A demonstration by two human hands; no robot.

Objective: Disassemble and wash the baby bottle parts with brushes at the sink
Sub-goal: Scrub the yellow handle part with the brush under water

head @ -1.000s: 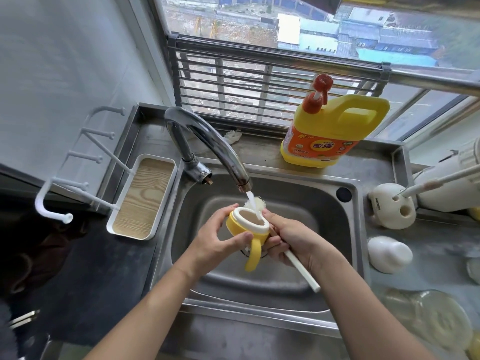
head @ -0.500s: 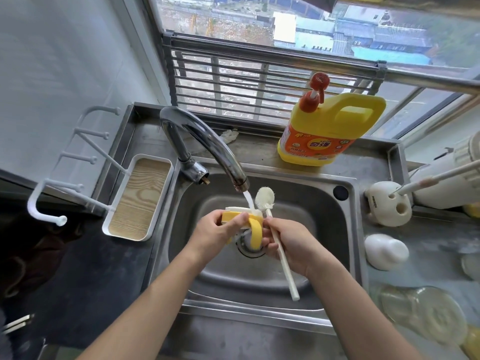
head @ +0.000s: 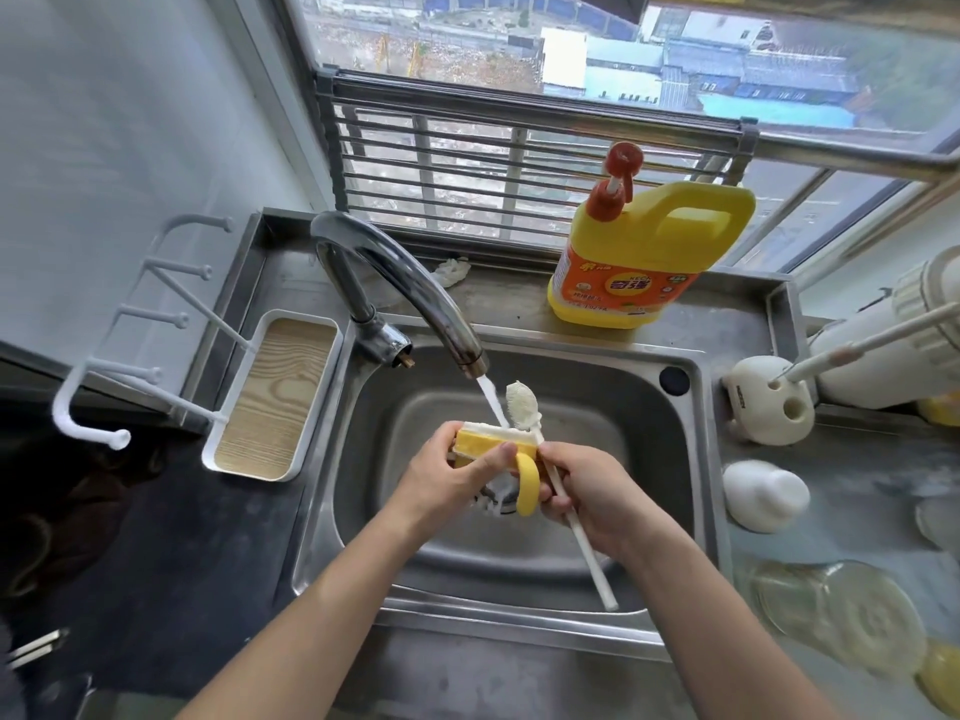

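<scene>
Collar location: the yellow handled collar point(head: 496, 443) is held above the middle of the sink basin point(head: 698, 459), over the drain, white rim uppermost.
Collar orientation: the rim faces the water stream point(head: 490, 402), which lands on its far edge; judged purpose is to flush the inside while runoff falls into the basin.
Handle loop: the yellow loop point(head: 527, 488) hangs down on the near side, between the two hands.
Left hand: the left hand point(head: 449, 478) grips the collar body, fingers curled behind it and thumb pressed across the front face. This steadies the part against brushing.
Right hand: the right hand point(head: 589, 493) is closed round the shaft of the brush point(head: 587, 556), knuckles just beside the loop.
Brush attitude: the brush head rises above the collar rim, right of the stream, outside the opening; the shaft end slants toward the near sink edge.
Clearance, above: the faucet spout point(head: 415, 304) ends close over the work, so lifting room is small.
Clearance, sides: the basin walls stand well apart from both hands.
Edge hazards, right counter: a brush holder point(head: 769, 410), a white cap point(head: 763, 496) and a glass bottle point(head: 841, 615) on its side lie near the right rim.
Rear ledge: the detergent jug point(head: 641, 262) stands behind the basin, apart from the work.
</scene>
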